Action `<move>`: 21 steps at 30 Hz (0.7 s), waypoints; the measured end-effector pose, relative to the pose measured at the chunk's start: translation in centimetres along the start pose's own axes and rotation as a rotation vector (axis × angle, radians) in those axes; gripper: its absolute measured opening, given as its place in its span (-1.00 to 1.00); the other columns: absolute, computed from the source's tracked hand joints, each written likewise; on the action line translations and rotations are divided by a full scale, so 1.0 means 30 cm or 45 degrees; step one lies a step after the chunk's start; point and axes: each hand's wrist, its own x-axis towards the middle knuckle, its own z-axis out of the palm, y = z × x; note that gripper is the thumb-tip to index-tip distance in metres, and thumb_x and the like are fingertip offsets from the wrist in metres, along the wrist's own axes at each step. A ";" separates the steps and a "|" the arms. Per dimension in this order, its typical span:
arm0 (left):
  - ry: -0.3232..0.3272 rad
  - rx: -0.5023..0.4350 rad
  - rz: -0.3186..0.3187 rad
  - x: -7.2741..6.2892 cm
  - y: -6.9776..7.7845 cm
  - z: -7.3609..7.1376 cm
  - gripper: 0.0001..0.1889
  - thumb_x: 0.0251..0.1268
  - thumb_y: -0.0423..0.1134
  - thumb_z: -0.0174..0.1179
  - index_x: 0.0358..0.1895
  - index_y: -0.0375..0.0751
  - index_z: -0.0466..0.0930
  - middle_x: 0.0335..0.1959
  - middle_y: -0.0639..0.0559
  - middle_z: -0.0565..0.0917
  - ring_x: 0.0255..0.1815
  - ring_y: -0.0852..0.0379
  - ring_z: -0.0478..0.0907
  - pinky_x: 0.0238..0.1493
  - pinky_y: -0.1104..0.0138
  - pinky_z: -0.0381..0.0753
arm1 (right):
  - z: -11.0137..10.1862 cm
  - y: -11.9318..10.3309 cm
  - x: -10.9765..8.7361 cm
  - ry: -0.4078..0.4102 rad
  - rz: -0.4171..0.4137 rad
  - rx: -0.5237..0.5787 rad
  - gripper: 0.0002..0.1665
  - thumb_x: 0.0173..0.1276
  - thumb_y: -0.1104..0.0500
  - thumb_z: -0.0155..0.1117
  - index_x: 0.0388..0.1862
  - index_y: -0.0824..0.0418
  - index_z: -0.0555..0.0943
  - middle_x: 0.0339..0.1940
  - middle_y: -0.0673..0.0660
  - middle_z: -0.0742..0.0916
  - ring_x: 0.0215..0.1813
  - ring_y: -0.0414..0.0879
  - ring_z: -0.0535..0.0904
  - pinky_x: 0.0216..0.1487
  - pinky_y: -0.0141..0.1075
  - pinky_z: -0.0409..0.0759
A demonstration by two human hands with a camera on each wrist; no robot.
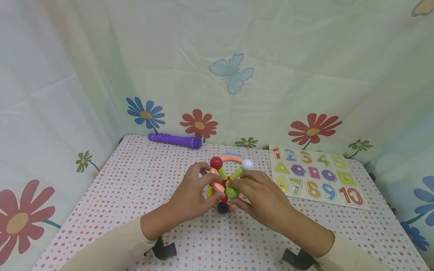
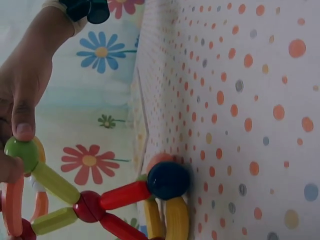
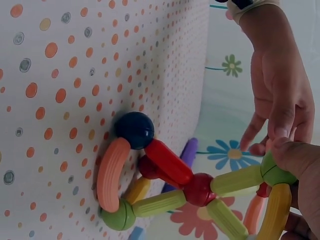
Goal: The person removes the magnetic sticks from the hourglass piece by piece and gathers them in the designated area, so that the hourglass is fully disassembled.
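A toy frame of magnetic rods and balls stands on the table between both hands. My left hand (image 1: pixel 191 192) pinches a pink curved rod (image 2: pixel 12 210) at the frame's top, near a green ball (image 1: pixel 232 192). My right hand (image 1: pixel 266 197) holds that green ball, its thumb pressed against it in the right wrist view. Straight light-green rods (image 3: pixel 237 181) and red rods (image 3: pixel 169 161) meet at a red central ball (image 3: pixel 199 189). A dark blue ball (image 2: pixel 169 180) touches the table. Another red ball (image 1: pixel 216 162) and a white ball (image 1: pixel 247 165) sit at the far side. Fingers partly hide the joint.
A purple toy microphone (image 1: pixel 174 140) lies along the table's back edge at the left. At the back right lies a number and shape puzzle board (image 1: pixel 318 177). A flowered curtain (image 1: pixel 169 75) encloses the dotted tabletop (image 1: pixel 112 195).
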 end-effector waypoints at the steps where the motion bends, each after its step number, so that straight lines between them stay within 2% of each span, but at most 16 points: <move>1: -0.007 -0.007 -0.003 0.001 -0.005 -0.001 -0.63 0.07 -0.14 0.58 -0.04 0.01 0.71 0.13 -0.13 0.44 0.07 0.03 0.40 -0.05 0.17 0.56 | -0.001 0.001 -0.001 0.003 -0.002 0.000 -0.36 0.05 -0.09 0.69 0.09 0.10 0.71 -0.03 -0.01 0.77 0.22 0.04 0.55 0.31 -0.06 0.48; 11: -0.038 -0.051 0.005 0.009 -0.044 -0.015 -0.62 -0.05 -0.09 0.56 -0.14 0.02 0.64 0.03 0.01 0.39 0.06 0.10 0.32 -0.07 0.20 0.57 | -0.004 0.003 -0.004 0.002 0.011 -0.005 -0.39 0.09 -0.09 0.67 0.11 0.05 0.71 -0.06 -0.04 0.76 0.17 0.00 0.55 0.22 -0.09 0.53; 15: -0.052 -0.090 -0.009 0.005 -0.061 -0.022 -0.52 -0.09 -0.06 0.56 -0.02 0.05 0.61 0.08 0.05 0.42 0.10 0.12 0.33 -0.01 0.15 0.58 | -0.005 0.000 -0.001 -0.008 0.023 -0.003 -0.39 0.08 -0.09 0.68 0.10 0.05 0.71 -0.07 -0.05 0.76 0.17 -0.01 0.54 0.22 -0.10 0.53; 21: -0.107 -0.193 -0.019 -0.004 -0.088 -0.036 -0.29 -0.14 -0.06 0.58 0.16 -0.05 0.44 0.13 0.14 0.46 0.18 0.16 0.32 0.13 0.13 0.54 | -0.004 -0.001 -0.004 -0.023 0.034 -0.008 -0.36 0.06 -0.10 0.68 0.12 0.05 0.70 -0.04 -0.07 0.77 0.19 0.00 0.55 0.22 -0.08 0.54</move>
